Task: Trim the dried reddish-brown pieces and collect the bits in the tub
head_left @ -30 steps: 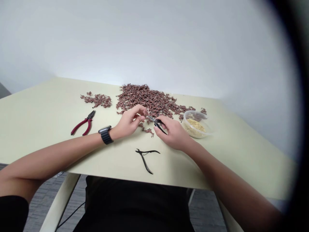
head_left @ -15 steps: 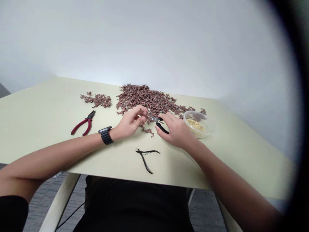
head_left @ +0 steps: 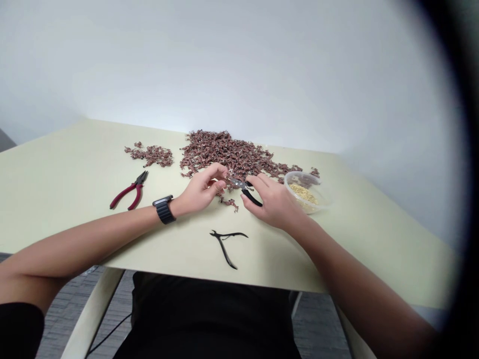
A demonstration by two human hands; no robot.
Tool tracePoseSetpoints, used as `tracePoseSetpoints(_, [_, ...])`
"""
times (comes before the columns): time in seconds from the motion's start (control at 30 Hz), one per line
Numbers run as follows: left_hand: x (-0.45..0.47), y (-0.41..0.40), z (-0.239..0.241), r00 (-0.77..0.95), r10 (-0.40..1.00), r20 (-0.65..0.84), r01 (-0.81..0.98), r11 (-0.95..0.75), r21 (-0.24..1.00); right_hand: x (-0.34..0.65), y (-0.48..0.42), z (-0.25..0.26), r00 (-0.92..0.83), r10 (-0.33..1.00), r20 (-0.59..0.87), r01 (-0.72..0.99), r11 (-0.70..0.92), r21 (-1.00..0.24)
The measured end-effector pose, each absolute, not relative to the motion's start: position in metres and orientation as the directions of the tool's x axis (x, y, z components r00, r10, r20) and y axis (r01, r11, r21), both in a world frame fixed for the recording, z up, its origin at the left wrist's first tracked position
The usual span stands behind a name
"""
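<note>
My left hand (head_left: 200, 190), with a black watch on its wrist, pinches a small reddish-brown piece between thumb and fingers. My right hand (head_left: 273, 202) grips small black-handled pliers (head_left: 245, 190), whose metal tip meets the piece at my left fingertips. Both hands rest on the pale yellow table (head_left: 67, 189), just in front of a big heap of reddish-brown pieces (head_left: 228, 152). A few loose pieces (head_left: 229, 202) lie under the hands.
Red-handled pliers (head_left: 129, 190) lie to the left. Black nippers (head_left: 226, 242) lie near the front edge. A clear bowl of small golden bits (head_left: 306, 192) stands to the right. A smaller heap of brown pieces (head_left: 151, 153) sits at the back left.
My right hand has shifted slightly away and to the right, with its fingers spread further over the pliers. The left hand has barely moved.
</note>
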State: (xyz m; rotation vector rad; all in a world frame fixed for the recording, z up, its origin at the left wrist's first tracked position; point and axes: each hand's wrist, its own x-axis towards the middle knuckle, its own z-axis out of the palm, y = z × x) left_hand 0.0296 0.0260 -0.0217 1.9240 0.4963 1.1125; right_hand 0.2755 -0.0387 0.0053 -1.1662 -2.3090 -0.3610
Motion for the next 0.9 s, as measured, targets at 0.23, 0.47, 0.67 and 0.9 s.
tracePoseSetpoints(0.23, [0.029,0.027,-0.022,0.529,0.669,0.521,-0.06,-0.583,0.81,0.275,-0.04,0.006,-0.484,0.688,0.541,0.793,0.607,-0.062])
tracePoseSetpoints(0.47, [0.029,0.027,-0.022,0.504,0.653,0.566,-0.019,-0.647,0.763,0.271,-0.043,0.011,-0.437,0.779,0.45,0.758,0.588,-0.282])
tracePoseSetpoints(0.67, [0.023,0.028,-0.014,0.479,0.505,0.718,0.174,-0.856,0.486,0.265,-0.048,0.022,-0.415,0.893,0.172,0.533,0.392,-0.75])
tracePoseSetpoints(0.9, [0.019,0.032,-0.009,0.523,0.33,0.786,0.178,-0.944,0.278,0.265,-0.05,0.024,-0.562,0.799,-0.214,0.128,-0.172,-0.977])
